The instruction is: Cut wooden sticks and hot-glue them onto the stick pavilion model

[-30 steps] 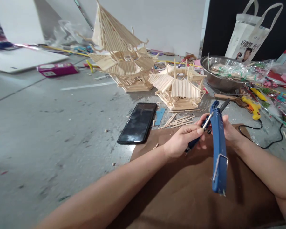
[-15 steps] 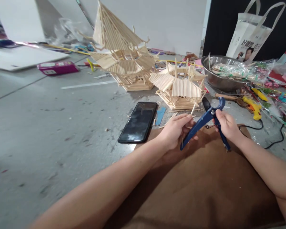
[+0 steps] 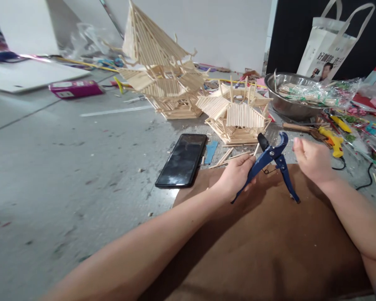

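Purple and boxy, a pack (image 3: 76, 90) is lying at 10 o'clock on the grey floor (image 3: 113, 146), and a tall stick tower (image 3: 163, 83) is standing at 11. Near the middle of the dial a black phone (image 3: 181, 161) is lying flat, with a bit of blue tape (image 3: 211, 152) just beside it. Next along, some loose sticks (image 3: 226, 156) are lying in front of a smaller stick house (image 3: 246, 116) that's standing at 2.

Left hand (image 3: 235, 174), around 4 o'clock, is gripping one handle of a cutter (image 3: 271, 154) and seems to be pinching a thin stick (image 3: 257, 149) too, tip poking up by the thumb. I'm guessing that stick is light, stiff and easy to snap, so gentle fingers close to the cut. The cutter is hanging at 3 over a brown sheet (image 3: 285, 242), blade standing away from the hook. I'm betting it's rigid and springy; best holding both handles well below the pivot. Right hand (image 3: 315, 161), also at 3, isn't touching it; the fingers are curling toward the thumb, can't tell if anything's inside. Past that, a yellow glue gun (image 3: 334, 140) is lying.
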### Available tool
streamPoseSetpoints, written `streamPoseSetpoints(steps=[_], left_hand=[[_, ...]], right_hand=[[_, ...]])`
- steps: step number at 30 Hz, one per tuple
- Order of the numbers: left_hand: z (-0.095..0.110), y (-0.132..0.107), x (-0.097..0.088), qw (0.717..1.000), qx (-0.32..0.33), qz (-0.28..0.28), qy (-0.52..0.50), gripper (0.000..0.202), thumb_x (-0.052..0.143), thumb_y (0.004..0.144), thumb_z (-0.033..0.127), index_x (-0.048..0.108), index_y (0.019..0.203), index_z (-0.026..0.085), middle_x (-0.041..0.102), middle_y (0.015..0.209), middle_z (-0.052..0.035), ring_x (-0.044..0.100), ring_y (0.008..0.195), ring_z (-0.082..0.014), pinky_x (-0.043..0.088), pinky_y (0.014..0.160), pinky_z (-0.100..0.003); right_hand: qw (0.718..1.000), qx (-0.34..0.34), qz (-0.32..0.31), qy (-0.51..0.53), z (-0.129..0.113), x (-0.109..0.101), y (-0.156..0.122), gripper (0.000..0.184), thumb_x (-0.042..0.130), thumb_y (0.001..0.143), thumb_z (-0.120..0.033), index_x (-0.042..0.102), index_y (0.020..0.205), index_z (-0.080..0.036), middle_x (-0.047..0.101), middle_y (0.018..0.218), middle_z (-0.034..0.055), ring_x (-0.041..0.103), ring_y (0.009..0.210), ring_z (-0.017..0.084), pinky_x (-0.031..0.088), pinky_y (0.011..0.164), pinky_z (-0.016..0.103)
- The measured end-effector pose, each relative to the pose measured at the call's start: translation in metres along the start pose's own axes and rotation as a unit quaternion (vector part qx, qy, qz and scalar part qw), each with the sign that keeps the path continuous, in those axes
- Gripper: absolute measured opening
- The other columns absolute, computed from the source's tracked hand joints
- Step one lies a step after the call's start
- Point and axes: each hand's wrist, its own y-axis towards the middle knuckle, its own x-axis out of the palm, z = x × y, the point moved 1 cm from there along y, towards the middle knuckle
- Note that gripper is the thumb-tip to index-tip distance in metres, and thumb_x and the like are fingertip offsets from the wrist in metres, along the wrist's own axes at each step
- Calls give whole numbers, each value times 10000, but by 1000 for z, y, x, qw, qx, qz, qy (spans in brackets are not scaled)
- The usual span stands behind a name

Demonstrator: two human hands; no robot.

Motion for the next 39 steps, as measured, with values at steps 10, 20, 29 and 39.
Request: streamPoseSetpoints(steps=[10, 20, 29, 39], left_hand=[[0, 1, -1, 1000, -13, -21, 11, 225, 401, 815, 358, 435, 677, 183, 476, 395, 61, 345, 231, -55, 232, 252, -158], [7, -8, 5, 997, -25, -46, 61, 229, 399, 815, 321, 430, 638, 179, 469, 374, 62, 354, 240, -54, 232, 280, -155], [6, -8, 7, 993, -21, -78, 84, 257, 366, 822, 320, 428, 616, 177, 467, 390, 51, 338, 238, -53, 216, 271, -164], [7, -9, 9, 990, -21, -95, 99, 270, 350, 816, 276, 427, 585, 161, 479, 395, 37, 335, 240, -40, 215, 278, -148]], right_hand=[[952, 76, 74, 286, 16, -5, 14, 209, 487, 796, -407, 599, 820, -232, 601, 755, 24, 526, 552, 113, 427, 507, 279], [987, -145, -56, 52, -20, -2, 2, 129, 585, 740, -356, 668, 775, -264, 637, 904, 29, 518, 951, 214, 346, 860, 423], [984, -161, -71, -14, -22, -6, 1, 137, 559, 769, -330, 669, 708, -275, 660, 762, -6, 517, 862, 195, 249, 859, 428], [985, -145, -95, -13, -26, 3, -1, 183, 484, 819, -267, 575, 669, -213, 651, 756, -7, 526, 856, 171, 252, 821, 376]])
